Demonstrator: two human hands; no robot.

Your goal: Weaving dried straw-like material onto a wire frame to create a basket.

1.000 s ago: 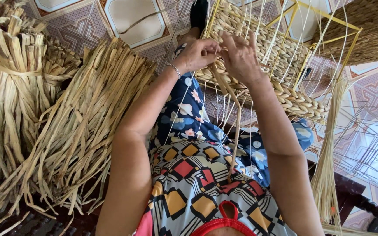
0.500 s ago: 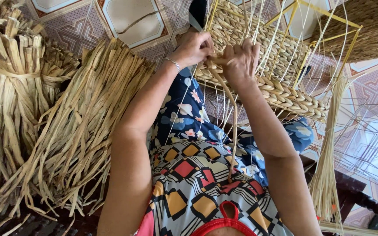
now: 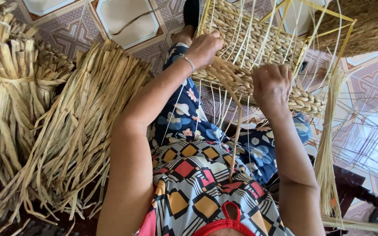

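Fingers of both my hands are curled shut on the weaving. My left hand [image 3: 204, 47] is closed in a fist on the near edge of the basket [image 3: 259, 43], just where the plaited rim [image 3: 305, 101] begins, with a thin bracelet [image 3: 189, 62] on that wrist. My right hand [image 3: 271, 85] is balled up a little lower and to the right, knuckles toward me, gripping a strand [image 3: 237, 131] of dried straw that hangs down from it toward my lap. The basket lies tilted across my knees, its woven wall beyond my fingers and the thick rim running right under them (the fingertips themselves are tucked out of sight, so I cannot tell exactly how the strand is pinched).

Half a second ago my right hand was higher, level with the left and close beside it; now it has dropped and drawn away, so the two fists sit apart along the rim. My left hand has stayed in nearly the same spot.

Counting: two hands, one basket on a yellow wire frame [image 3: 329, 17], one hanging strand in my grip, two big bundles of straw [image 3: 79, 131] on the tiled floor [image 3: 123, 17] to my left, and one thinner sheaf [image 3: 327, 166] standing at my right.
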